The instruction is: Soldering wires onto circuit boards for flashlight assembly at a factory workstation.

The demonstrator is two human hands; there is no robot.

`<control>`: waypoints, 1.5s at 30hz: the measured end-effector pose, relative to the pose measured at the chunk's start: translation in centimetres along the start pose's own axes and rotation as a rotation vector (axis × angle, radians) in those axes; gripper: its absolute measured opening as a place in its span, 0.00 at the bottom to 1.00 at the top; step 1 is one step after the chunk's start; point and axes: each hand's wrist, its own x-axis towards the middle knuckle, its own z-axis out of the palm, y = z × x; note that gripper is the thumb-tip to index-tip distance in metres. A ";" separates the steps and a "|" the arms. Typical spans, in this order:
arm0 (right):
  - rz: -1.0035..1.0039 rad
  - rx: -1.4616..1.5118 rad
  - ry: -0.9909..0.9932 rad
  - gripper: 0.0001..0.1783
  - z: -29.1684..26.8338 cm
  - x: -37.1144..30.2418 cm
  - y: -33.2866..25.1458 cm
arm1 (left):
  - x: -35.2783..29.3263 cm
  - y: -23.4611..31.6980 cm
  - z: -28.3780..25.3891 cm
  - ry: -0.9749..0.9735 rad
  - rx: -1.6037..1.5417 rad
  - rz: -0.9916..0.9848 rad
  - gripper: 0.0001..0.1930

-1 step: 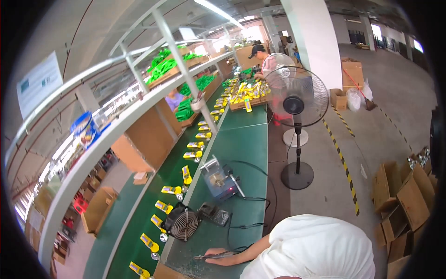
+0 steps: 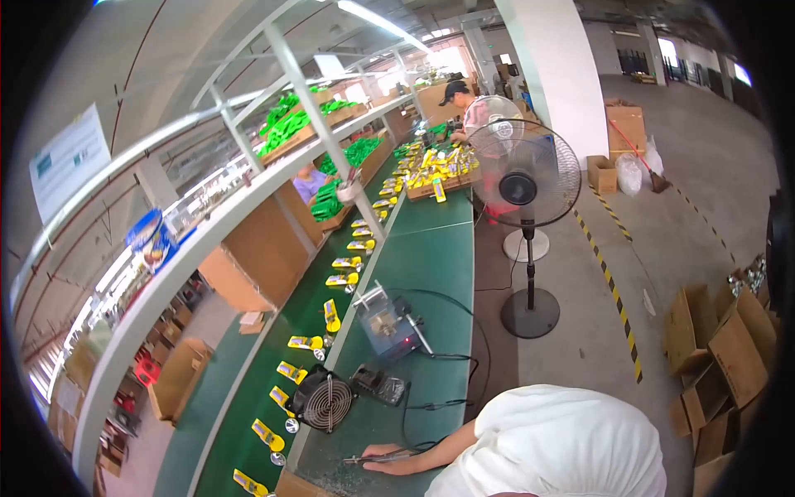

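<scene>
My right hand [image 2: 383, 458] reaches in from the lower right, low over the green bench [image 2: 431, 265]. Its fingers are closed around a slim, dark metal hand tool [image 2: 356, 460], whose tip points left; the exact kind is too small to make out. Small bits lie scattered on the bench by the tip. Beyond the hand sit a small black fan with a round wire guard [image 2: 329, 404] and a black tray [image 2: 379, 384]. Farther off stands a blue-grey metal box [image 2: 389, 330] with a lit red lamp and cables. My left hand is out of view.
Yellow items with shiny round ends [image 2: 267, 434] line the green conveyor belt [image 2: 224, 447] on the left. A carton of yellow pieces [image 2: 443, 189] stands far ahead, near a co-worker [image 2: 465, 99]. A pedestal fan [image 2: 519, 189] and cardboard boxes [image 2: 737, 348] are at right.
The view has shifted very slightly. A person in purple behind the shelf shows a little more; my right hand keeps its place with the tool.
</scene>
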 end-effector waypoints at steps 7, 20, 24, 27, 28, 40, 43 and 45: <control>-0.052 0.046 0.090 0.14 -0.7 -0.2 1.6 | -15.8 8.8 -2.7 0.073 0.183 0.061 0.31; -0.179 -0.094 0.119 0.13 0.2 -0.2 2.0 | -28.0 14.9 -8.3 -0.060 0.221 0.049 0.30; -0.162 -0.057 0.126 0.13 0.8 -0.2 1.4 | -28.6 13.4 -8.2 0.027 0.203 0.003 0.30; -0.165 -0.047 0.186 0.13 0.5 -0.2 1.8 | -28.5 11.3 -6.5 0.143 0.023 0.018 0.28; -0.150 -0.051 0.181 0.13 0.4 -0.2 1.8 | -28.5 10.4 -5.9 0.265 -0.101 0.030 0.27; -0.096 0.000 0.150 0.13 0.0 -0.5 1.2 | -30.2 10.8 -6.2 0.315 -0.141 -0.043 0.22; -0.072 0.020 0.151 0.14 -0.3 -0.5 0.9 | -29.6 10.4 -5.9 0.323 -0.029 0.019 0.25; -0.058 0.033 0.153 0.14 -0.5 -0.3 1.0 | -29.7 11.4 -6.2 0.304 -0.042 0.017 0.26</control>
